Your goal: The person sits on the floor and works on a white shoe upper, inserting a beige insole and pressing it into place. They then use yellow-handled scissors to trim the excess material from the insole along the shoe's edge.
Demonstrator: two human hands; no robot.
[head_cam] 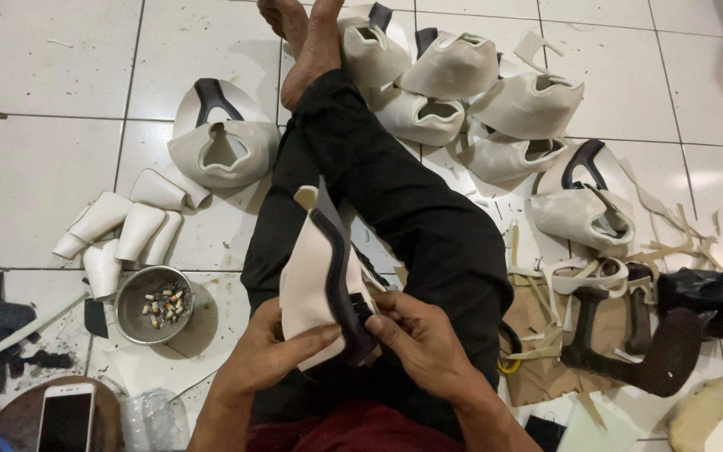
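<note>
I sit on a white tiled floor with my black-trousered legs (pixel 395 192) stretched out. Both hands hold one cream shoe upper (pixel 311 276) with a dark heel strip over my lap. My left hand (pixel 274 356) grips its cream side from below, thumb across the front. My right hand (pixel 416 339) pinches the dark strip at its lower end. The piece stands upright, tilted slightly left.
Several finished cream uppers (pixel 453 84) lie piled beside my feet, one more (pixel 223 146) to the left. Small cream pieces (pixel 123 230), a metal bowl (pixel 154 305) and a phone (pixel 67 418) sit at left. Scraps, cardboard and a dark iron stand (pixel 629 351) are at right.
</note>
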